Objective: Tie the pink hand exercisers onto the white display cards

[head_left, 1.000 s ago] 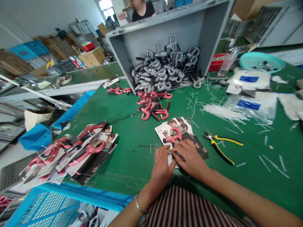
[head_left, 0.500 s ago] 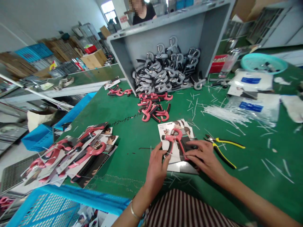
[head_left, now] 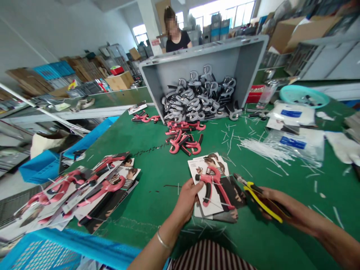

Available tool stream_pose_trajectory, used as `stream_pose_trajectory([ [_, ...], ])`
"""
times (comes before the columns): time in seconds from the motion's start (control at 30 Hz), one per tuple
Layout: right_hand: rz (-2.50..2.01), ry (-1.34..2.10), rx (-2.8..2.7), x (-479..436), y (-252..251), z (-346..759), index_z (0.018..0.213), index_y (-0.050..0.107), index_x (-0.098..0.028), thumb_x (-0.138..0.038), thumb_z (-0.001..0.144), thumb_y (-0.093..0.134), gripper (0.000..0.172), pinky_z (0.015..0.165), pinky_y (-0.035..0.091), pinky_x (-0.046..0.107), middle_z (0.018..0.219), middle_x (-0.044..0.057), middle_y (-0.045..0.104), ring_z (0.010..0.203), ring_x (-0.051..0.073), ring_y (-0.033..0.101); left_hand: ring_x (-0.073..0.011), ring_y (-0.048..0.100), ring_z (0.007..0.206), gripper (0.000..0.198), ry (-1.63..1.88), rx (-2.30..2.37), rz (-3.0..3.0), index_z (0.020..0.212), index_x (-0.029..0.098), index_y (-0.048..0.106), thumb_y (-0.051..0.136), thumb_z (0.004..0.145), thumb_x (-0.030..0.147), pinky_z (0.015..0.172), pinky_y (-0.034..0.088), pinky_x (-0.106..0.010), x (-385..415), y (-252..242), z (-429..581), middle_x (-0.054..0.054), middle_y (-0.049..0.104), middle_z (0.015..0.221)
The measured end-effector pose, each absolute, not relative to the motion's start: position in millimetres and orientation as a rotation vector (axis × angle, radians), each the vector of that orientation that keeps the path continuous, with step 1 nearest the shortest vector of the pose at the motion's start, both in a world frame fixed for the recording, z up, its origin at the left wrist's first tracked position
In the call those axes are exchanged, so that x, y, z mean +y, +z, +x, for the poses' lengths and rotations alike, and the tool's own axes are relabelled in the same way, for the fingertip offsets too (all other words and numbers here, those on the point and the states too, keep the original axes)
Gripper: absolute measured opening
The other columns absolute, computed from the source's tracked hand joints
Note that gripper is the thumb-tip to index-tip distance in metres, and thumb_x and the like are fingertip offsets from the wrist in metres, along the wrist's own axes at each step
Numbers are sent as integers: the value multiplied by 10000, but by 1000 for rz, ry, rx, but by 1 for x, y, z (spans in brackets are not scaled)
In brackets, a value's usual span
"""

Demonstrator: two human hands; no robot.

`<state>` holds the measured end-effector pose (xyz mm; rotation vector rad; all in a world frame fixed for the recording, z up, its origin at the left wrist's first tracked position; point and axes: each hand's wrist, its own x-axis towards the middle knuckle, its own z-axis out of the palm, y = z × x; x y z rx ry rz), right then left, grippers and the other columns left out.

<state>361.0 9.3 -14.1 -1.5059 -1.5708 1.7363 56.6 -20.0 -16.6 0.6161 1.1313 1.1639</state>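
My left hand [head_left: 187, 200] pinches the left edge of a printed card [head_left: 212, 206], its thumb by the handle of a pink-and-black hand grip strengthener [head_left: 218, 180] on the card. The card is raised slightly at that edge, above other cards on the green table. Thin white ties cross the strengthener's handles. To the right, my right hand [head_left: 277, 204] is closed around the yellow-and-black cutting pliers [head_left: 260, 204]. Their jaws point up and left toward the card, apart from it. The fingers beneath the handles are partly hidden.
Beyond the card lie loose pink strengtheners [head_left: 180, 142] and a tipped grey crate [head_left: 146, 80] of grey ones. Carded strengtheners [head_left: 98, 187] are heaped at left, above a blue basket [head_left: 92, 247]. White ties [head_left: 264, 148] and plastic bags [head_left: 295, 116] lie right. A person [head_left: 178, 41] is behind the crate.
My right hand has left the strengthener and picked up the pliers from the table. My left hand has shifted to grip the card's left edge. The camera view has tilted up.
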Motion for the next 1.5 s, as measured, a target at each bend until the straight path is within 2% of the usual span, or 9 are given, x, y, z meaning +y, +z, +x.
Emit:
stream_pose_trajectory([
  [0.1, -1164, 2125, -1198, -20, 2, 343, 1315, 515, -212, -487, 878, 439, 522, 588, 516, 333, 965, 129, 664, 785, 250, 647, -82, 510, 489, 305, 1242, 1267, 691, 987, 158, 643, 684, 808, 401, 453, 379, -181, -20, -26, 58, 29, 627, 675],
  [0.17, -1112, 2117, -1296, -31, 7, 331, 1356, 462, -211, -451, 891, 468, 523, 559, 496, 297, 926, 109, 655, 722, 215, 626, -102, 555, 546, 298, 1278, 1287, 703, 1012, 166, 641, 668, 817, 391, 508, 421, -194, -24, -26, 52, 22, 650, 710],
  [0.33, -1257, 1036, -2283, -9, 12, 315, 1324, 520, -241, -334, 888, 544, 446, 945, 456, 467, 1183, 114, 604, 1058, 291, 553, -175, 647, 736, 329, 1302, 1270, 688, 1039, 137, 647, 679, 800, 361, 687, 498, -267, -33, -13, 33, -68, 722, 939],
  [0.43, -1104, 466, -2632, 12, 16, 309, 1413, 452, -217, -248, 862, 548, 560, 967, 422, 518, 1236, 135, 573, 1085, 313, 504, -188, 655, 752, 315, 1290, 1271, 687, 1023, 137, 654, 679, 799, 357, 701, 497, -276, -38, -7, 28, -80, 728, 952],
  [0.53, -961, 277, -2751, 19, 20, 301, 1447, 407, -189, -231, 835, 576, 637, 980, 413, 514, 1270, 142, 554, 1107, 317, 476, -187, 654, 740, 313, 1269, 1262, 690, 1016, 136, 657, 680, 793, 354, 688, 492, -271, -39, -4, 27, -78, 730, 939],
  [0.73, -1018, 253, -2735, 13, 15, 286, 1451, 395, -147, -230, 811, 611, 681, 994, 418, 490, 1270, 139, 559, 1097, 314, 459, -143, 616, 632, 324, 1219, 1242, 734, 1000, 135, 646, 691, 773, 360, 577, 459, -224, -36, 0, 27, -59, 720, 880],
  [0.9, -1112, 275, -2704, 8, 6, 289, 1433, 417, -147, -244, 821, 615, 650, 978, 432, 482, 1235, 136, 584, 1071, 307, 475, -63, 456, 429, 305, 1189, 1286, 758, 976, 147, 651, 684, 781, 379, 393, 305, -171, -36, -3, 28, -2, 664, 718],
  [1.27, -1173, 246, -2653, 5, 6, 285, 1424, 407, -134, -245, 835, 600, 630, 990, 409, 479, 1221, 143, 571, 1071, 308, 480, -128, 624, 638, 268, 1247, 1287, 755, 1013, 155, 642, 669, 804, 319, 567, 460, -205, -35, 4, 27, -44, 727, 909],
  [1.5, -1243, 486, -2700, 5, -3, 283, 1147, 581, -177, -196, 850, 529, 302, 771, 491, 370, 1041, 115, 634, 933, 272, 596, -154, 636, 663, 271, 1207, 1264, 750, 979, 146, 633, 685, 780, 322, 617, 475, -234, -37, -1, 27, -45, 728, 868],
])
